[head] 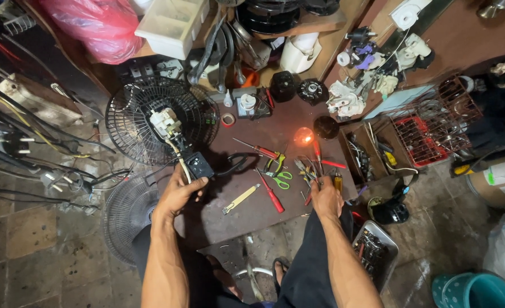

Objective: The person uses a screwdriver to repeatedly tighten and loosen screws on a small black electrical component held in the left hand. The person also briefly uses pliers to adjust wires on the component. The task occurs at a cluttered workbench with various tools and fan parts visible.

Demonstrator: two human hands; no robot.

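Fingers of the left hand (179,191) curl around a small black switch box (198,165) at the near edge of the black fan grille (135,117); its cream cable runs up to a white part on that grille. Right of the grille, the right hand (325,197) closes on what seem to be pliers (308,174), blurred, beside a red screwdriver (271,194) and green scissors (280,178).

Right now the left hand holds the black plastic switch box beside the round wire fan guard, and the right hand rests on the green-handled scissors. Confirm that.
Not quite. The head view shows the right hand on a cluster of pliers and small tools; the green-handled scissors lie apart, untouched. The left hand does hold the black plastic switch box beside the round wire fan guard.
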